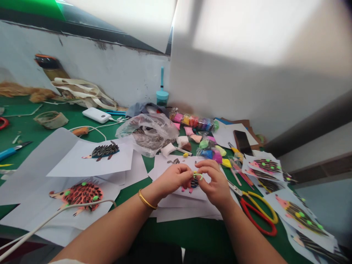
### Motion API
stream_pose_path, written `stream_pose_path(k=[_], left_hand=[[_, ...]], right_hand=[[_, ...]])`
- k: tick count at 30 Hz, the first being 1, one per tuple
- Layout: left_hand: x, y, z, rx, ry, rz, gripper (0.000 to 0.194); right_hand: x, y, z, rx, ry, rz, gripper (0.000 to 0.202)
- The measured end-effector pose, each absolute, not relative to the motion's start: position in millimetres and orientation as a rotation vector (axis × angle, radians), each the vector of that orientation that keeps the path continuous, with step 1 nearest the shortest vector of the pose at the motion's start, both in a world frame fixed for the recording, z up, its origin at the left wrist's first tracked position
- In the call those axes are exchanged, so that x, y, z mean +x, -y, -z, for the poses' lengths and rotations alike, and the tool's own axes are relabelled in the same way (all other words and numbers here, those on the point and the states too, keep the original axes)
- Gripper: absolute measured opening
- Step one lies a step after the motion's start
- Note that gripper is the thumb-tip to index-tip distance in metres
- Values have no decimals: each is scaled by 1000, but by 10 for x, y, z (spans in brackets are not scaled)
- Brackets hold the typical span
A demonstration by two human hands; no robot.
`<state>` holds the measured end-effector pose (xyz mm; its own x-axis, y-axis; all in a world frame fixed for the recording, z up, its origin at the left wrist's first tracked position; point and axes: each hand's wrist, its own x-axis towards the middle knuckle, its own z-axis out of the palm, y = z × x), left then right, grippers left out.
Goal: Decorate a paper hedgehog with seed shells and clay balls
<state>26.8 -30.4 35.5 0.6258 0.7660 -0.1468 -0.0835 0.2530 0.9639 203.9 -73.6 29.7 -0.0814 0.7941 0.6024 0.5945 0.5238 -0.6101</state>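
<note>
Left fingers (186,176) and right fingers (205,186) are pinched on the green strand (198,174) between them; likely soft, best held at its ends.

The strip (198,175), thin and light green, bends in a shallow arch, held up over the paper (196,195), which lies flat; on it the hedgehog (195,182) (partly hidden) shows dark spines and pink feet (190,190)
</note>
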Motion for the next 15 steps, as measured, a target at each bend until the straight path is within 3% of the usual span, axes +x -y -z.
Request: stream_pose_path(k=[6,12,15], left_hand=[[309,275,-349,842,-727,-883,17],[364,357,-334,538,-567,-945,28],[386,429,-372,373,-496,-886,28]], right_hand=[[2085,761,-258,-1108,1526,-407,9],[1858,829,-277,-1072,1654,-506,16],[1743,832,-302,-1074,1798,-349,16]])
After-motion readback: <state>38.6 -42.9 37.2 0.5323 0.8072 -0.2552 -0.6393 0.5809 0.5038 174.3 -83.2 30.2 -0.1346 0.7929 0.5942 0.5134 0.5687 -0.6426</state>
